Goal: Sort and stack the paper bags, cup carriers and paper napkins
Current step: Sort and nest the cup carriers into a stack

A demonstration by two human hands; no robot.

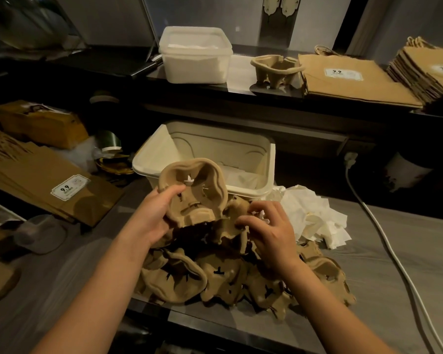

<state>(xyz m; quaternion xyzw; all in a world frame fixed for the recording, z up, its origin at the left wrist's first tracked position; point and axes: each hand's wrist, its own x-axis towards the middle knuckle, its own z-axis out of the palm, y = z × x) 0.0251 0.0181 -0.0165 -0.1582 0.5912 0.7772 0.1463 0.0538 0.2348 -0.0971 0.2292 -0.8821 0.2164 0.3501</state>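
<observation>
A heap of brown pulp cup carriers [223, 279] lies on the grey counter in front of me. My left hand [154, 215] grips one cup carrier [195, 190], lifted and tilted above the heap. My right hand [266, 226] has its fingers curled around a small white scrap of paper at the top of the heap. Crumpled white paper napkins [315, 215] lie to the right of the heap. On the upper shelf stand a stacked cup carrier [274, 70] and flat brown paper bags [353, 80]. More paper bags [44, 180] lie at the left.
An open cream plastic tub [169, 149] stands behind the heap. A lidded translucent box [195, 54] with white napkins sits on the upper shelf. A white power cable [384, 238] runs down the right of the counter. A taller bag stack [425, 72] is at far right.
</observation>
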